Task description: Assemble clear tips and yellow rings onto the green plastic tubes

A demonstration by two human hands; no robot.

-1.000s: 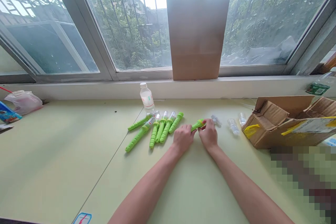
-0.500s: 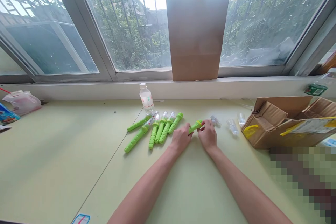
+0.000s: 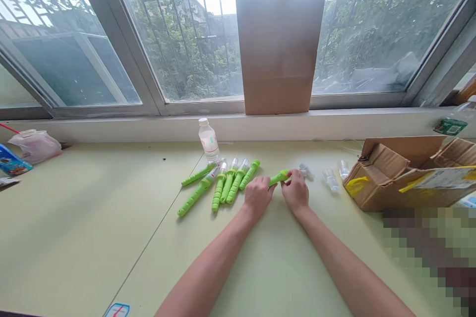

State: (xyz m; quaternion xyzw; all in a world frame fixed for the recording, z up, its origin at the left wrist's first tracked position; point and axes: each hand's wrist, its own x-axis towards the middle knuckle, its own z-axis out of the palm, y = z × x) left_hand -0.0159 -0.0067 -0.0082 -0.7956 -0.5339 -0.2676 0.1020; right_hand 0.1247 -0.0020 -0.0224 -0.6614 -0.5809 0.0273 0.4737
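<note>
A green ribbed stick (image 3: 277, 178) lies between my hands near the middle of the table. My left hand (image 3: 258, 195) is closed round its lower end. The fingers of my right hand (image 3: 295, 189) pinch its upper end, by a yellowish ring, and partly hide that end. Left of my hands lie several more green sticks (image 3: 195, 198), most with clear tips. Just beyond my right hand is a small clear plastic piece (image 3: 307, 171). Farther right, clear plastic caps (image 3: 330, 180) rest on the table.
A water bottle (image 3: 208, 139) stands behind the sticks. On the right sits an open cardboard box (image 3: 409, 178), with a green-labelled bottle (image 3: 453, 121) behind it. A cardboard sheet (image 3: 279, 54) leans on the window. A pink bag (image 3: 37, 146) and blue packet (image 3: 14, 159) lie far left.
The whole view has shifted very slightly. Both hands keep their hold on the green stick, with almost no visible movement.
</note>
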